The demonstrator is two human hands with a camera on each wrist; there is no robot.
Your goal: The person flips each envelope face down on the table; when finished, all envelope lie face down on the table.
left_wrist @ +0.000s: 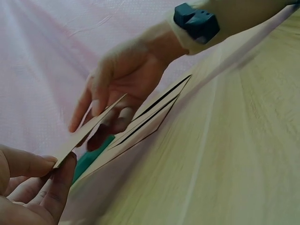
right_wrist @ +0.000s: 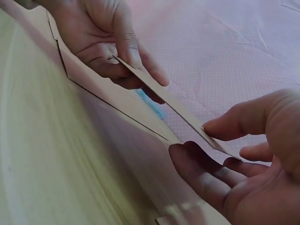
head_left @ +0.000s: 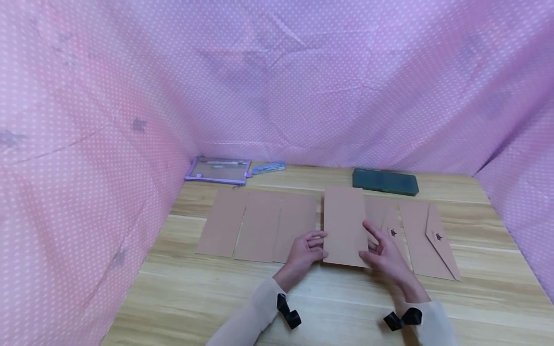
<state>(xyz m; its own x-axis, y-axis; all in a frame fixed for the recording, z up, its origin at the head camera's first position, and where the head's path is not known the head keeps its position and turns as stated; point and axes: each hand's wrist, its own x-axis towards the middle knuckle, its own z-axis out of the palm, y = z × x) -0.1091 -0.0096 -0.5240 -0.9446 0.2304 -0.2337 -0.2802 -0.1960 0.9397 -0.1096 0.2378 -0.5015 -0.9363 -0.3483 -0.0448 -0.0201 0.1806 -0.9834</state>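
Note:
A plain brown paper envelope (head_left: 345, 226) is held upright-lengthwise above the table, in the middle of a row. My left hand (head_left: 303, 252) pinches its left edge between thumb and fingers, as the left wrist view confirms. At the right edge my right hand (head_left: 387, 257) holds it, thumb on the near face and other fingers partly behind. Left of it lie three plain brown envelopes, the nearest one (head_left: 296, 223) beside my left hand. Under my right hand sits an envelope with a crown-printed flap (head_left: 394, 230), partly hidden. Farther right lies another crown-printed envelope (head_left: 417, 235).
A purple-edged clear zip pouch (head_left: 221, 171) with pens lies at the back left, next to a small blue item (head_left: 269, 167). A dark green case (head_left: 385, 181) is at the back right. Pink dotted cloth (head_left: 277, 86) surrounds the wooden table (head_left: 337, 307).

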